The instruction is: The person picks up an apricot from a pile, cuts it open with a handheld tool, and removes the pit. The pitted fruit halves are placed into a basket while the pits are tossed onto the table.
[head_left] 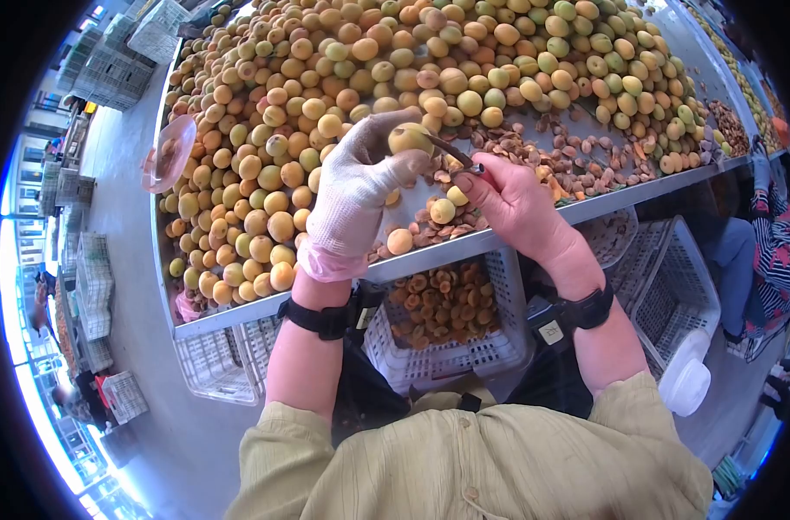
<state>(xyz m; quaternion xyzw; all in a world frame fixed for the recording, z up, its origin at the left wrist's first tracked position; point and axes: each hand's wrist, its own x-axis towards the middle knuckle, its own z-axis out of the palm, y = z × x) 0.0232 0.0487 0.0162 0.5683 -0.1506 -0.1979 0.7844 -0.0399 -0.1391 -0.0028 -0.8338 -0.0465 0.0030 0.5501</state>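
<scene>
My left hand [360, 178], in a whitish glove, holds a yellow-green apricot [410, 139] between thumb and fingers above the table's near part. Bare, my right hand [514, 201] is closed round the handle of a small knife [453, 151]. The knife's blade points left and meets the apricot's right side. Pits and torn fruit pieces [577, 160] lie on the metal table beyond my right hand. A few whole apricots [443, 211] sit between my hands. A big heap of apricots [265, 156] spreads to the left and behind.
Below the table's metal edge [447, 253], a white crate [499, 351] holds halved apricots [447, 303]. Other crates stand at left [208, 360] and right [672, 277], with a white tub [685, 373]. A pink bowl [169, 154] is at the heap's left. Another person [763, 243] sits at right.
</scene>
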